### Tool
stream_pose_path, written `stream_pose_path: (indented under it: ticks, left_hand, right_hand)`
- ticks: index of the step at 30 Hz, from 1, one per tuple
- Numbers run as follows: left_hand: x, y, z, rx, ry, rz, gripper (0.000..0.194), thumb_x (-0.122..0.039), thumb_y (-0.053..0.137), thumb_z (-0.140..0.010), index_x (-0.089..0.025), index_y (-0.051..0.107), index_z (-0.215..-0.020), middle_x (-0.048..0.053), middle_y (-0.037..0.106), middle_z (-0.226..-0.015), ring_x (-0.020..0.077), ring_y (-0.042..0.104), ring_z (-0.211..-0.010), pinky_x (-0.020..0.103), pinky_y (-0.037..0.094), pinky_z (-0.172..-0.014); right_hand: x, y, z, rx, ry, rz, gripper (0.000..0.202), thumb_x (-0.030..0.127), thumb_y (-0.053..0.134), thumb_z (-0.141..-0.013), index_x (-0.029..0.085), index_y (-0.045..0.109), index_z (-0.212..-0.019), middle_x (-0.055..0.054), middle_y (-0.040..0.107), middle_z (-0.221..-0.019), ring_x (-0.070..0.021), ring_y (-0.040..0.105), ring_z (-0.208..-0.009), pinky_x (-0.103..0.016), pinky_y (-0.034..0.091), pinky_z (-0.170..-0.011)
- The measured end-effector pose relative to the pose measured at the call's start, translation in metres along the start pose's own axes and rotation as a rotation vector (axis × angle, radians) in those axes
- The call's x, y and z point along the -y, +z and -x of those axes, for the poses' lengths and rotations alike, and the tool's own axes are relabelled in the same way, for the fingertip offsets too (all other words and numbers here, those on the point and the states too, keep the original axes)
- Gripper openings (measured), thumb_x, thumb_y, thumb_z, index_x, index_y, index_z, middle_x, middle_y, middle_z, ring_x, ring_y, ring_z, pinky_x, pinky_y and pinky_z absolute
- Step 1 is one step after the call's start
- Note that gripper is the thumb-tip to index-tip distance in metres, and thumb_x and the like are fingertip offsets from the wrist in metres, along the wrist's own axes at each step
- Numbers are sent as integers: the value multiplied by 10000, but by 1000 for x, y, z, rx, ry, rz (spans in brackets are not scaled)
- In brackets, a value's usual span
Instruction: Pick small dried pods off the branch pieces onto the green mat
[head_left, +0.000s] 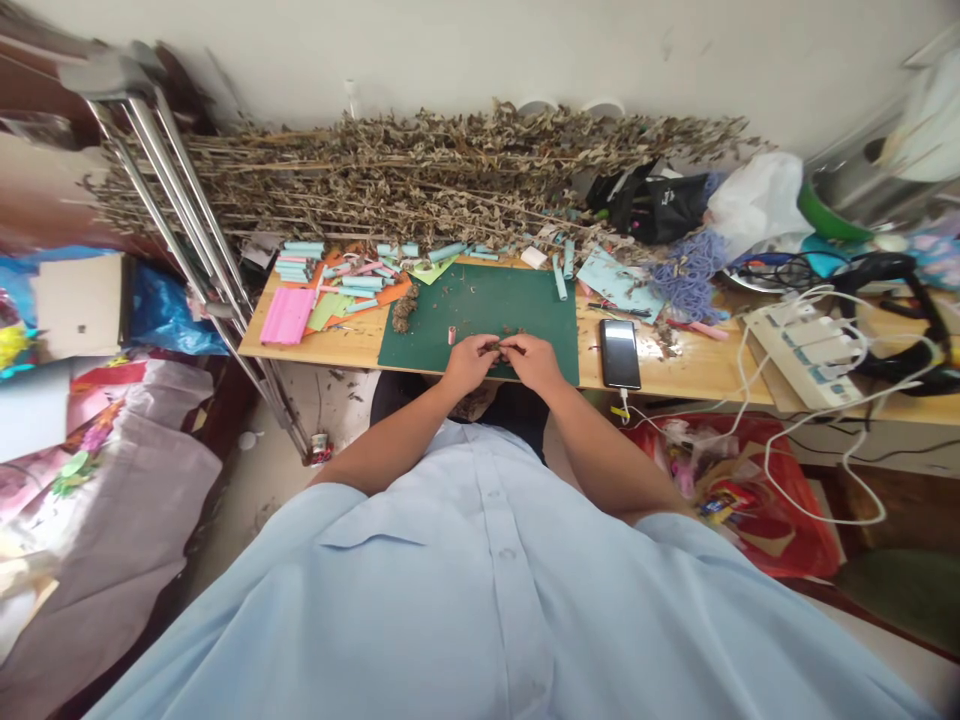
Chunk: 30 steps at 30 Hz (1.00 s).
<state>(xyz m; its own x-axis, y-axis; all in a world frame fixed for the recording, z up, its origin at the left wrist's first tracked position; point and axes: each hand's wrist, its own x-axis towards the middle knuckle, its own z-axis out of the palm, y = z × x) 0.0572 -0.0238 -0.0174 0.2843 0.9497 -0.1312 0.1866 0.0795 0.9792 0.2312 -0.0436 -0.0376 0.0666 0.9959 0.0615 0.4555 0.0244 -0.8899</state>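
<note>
My left hand (472, 362) and my right hand (531, 360) meet over the front edge of a green cutting mat (487, 300). Between their pinched fingertips is a small bit of dried plant (491, 347), its exact shape too small to make out. More crumbs of it lie just behind my right fingers. A short pink roll (451, 335) stands on the mat beside my left hand. Toward the mat's left edge rests a clump of dried leaves (405, 308).
Dried stalks (375, 175) line the back by the wall. Blue paper rolls (296, 265) and pink paper (288, 315) lie left. A phone (620, 353), purple yarn (688, 275) and a power strip (806, 350) are right. Metal crutches (187, 220) lean at the left.
</note>
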Motion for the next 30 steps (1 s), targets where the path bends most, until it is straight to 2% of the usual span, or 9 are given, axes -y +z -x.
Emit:
stream_pose_path:
  ticks: [6, 9, 14, 16, 20, 24, 30]
  left_hand:
    - [-14, 1, 4, -30, -146, 186, 185, -77, 704, -887, -129, 754, -1057, 42, 778, -863, 139, 749, -765, 285, 631, -799]
    - [-19, 1, 4, -32, -165, 206, 151, -81, 712, -882, -118, 748, -1025, 42, 778, -840, 132, 744, -735, 283, 633, -790]
    - [-18, 0, 3, -28, -170, 218, 94, -72, 675, -877, -113, 735, -937, 28, 764, -797, 116, 727, -680, 274, 637, -756]
    - [-17, 0, 3, -35, -177, 230, 73, -80, 680, -875, -117, 732, -910, 19, 754, -772, 112, 716, -651, 277, 640, -749]
    - [-16, 0, 3, -48, -194, 301, 61, -95, 709, -863, -117, 733, -914, 14, 750, -752, 114, 713, -637, 278, 640, -732]
    - [-16, -1, 4, -39, -197, 407, 64, -88, 725, -854, -100, 726, -917, 33, 756, -768, 118, 720, -645, 271, 634, -702]
    - [-18, -3, 3, -76, -219, 466, 82, -88, 733, -866, -102, 703, -940, 21, 732, -751, 136, 746, -676, 274, 636, -714]
  right_hand:
    - [0, -4, 1, 70, 9, -20, 245, 321, 664, -879, 279, 831, -1053, -35, 809, -1028, -226, 753, -910, -405, 621, -884]
    - [7, -6, 2, 42, 3, 29, 212, 294, 660, -882, 272, 837, -998, -41, 814, -1017, -232, 755, -929, -403, 610, -915]
    - [22, -4, 8, -6, -141, 146, 218, 254, 611, -901, 265, 828, -917, -48, 814, -973, -236, 746, -956, -398, 580, -962]
    - [25, -1, 10, -37, -143, 156, 210, 248, 612, -890, 263, 821, -894, -50, 814, -967, -235, 744, -938, -397, 585, -950]
    - [24, 2, 11, -85, 5, -9, 154, 336, 680, -852, 257, 810, -870, -44, 815, -903, -240, 758, -861, -411, 624, -882]
    - [19, 3, 7, -37, 190, -328, 308, 511, 777, -787, 224, 803, -898, -42, 796, -796, -243, 772, -756, -413, 656, -758]
    - [17, 0, 7, -105, 251, -474, 379, 532, 846, -712, 205, 788, -895, -49, 788, -812, -230, 775, -766, -324, 624, -608]
